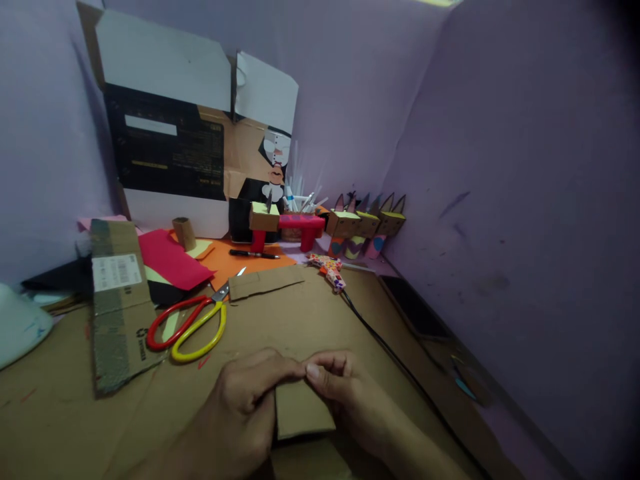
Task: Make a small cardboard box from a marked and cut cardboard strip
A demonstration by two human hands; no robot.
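A folded piece of brown cardboard sits between my two hands near the front of the table. My left hand grips its left side, with the index finger stretched along the far edge. At the far right corner my right hand pinches the cardboard between thumb and fingers. The fingertips of both hands meet at that edge. Scissors with one red and one yellow handle lie beyond my left hand, near a narrow cardboard strip.
A glue gun in patterned wrapping trails a black cable along the right. Cardboard animal figures stand at the back. A taped cardboard piece lies left, a dark phone or tablet right. An opened printed box leans on the wall.
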